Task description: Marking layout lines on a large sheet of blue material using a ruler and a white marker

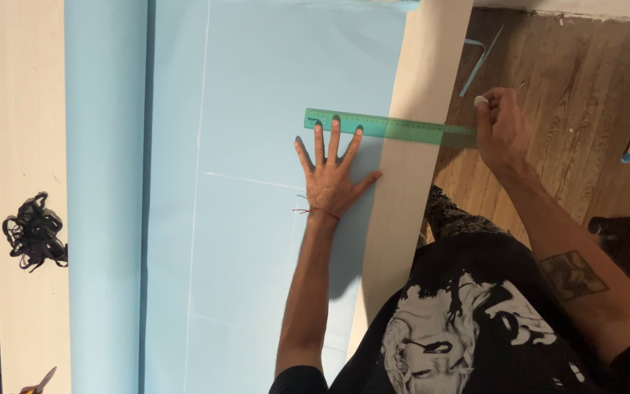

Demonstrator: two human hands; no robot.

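Head camera looks straight down on a long pale wooden table (27,131). Going from the left, a tangle of black cord or elastic (34,232) lies on the bare wood, and the tips of a pair of scissors (39,381) poke in at the bottom edge. Next comes a wide sheet of light blue paper (257,87), its left part rolled into a tube that runs the length of the table, its flat part marked with thin pale lines, one long line lengthwise and shorter ones crossing it. The left hand (329,182) lies flat on the sheet with its fingers spread, the fingertips touching the lower edge of a translucent green ruler (388,127). A thin red thread circles that wrist. The ruler is long and narrow, with fine graduation marks along its upper edge; it lies across the blue sheet and the table's right strip of wood, and its far end juts out past the table over the wooden floor (570,87). There the right hand (503,128) is closed around the ruler's end, with a small white lump, perhaps chalk, pinched at the fingertips.
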